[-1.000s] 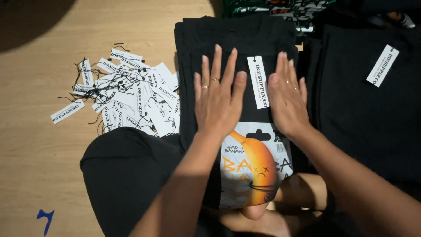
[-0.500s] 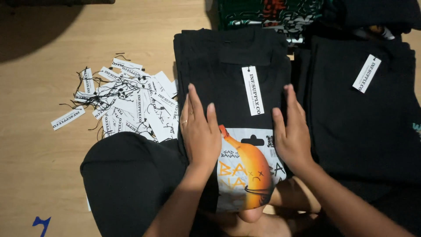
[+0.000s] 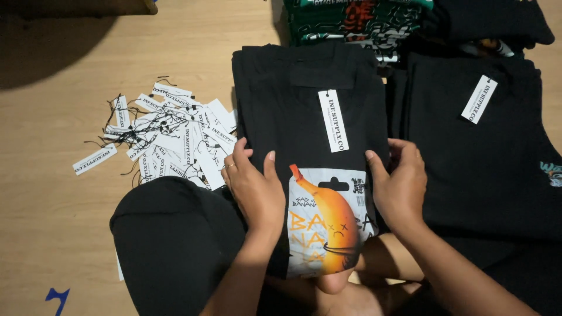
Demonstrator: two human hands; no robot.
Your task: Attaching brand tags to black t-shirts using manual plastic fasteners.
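Left hand [image 3: 253,188] and right hand [image 3: 400,188] — apart, each gripping one side edge of the folded black T-shirt [image 3: 307,99] on the wooden floor [image 3: 58,134]; white hang tag [image 3: 333,120] already on it; banana-print card [image 3: 325,225] lies at its lower end; loose tags [image 3: 167,140] heaped left; tagged black stack [image 3: 486,146] right — more tags unused.

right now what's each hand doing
Left hand: gripping the left edge of the folded black shirt.
Right hand: gripping its right edge.
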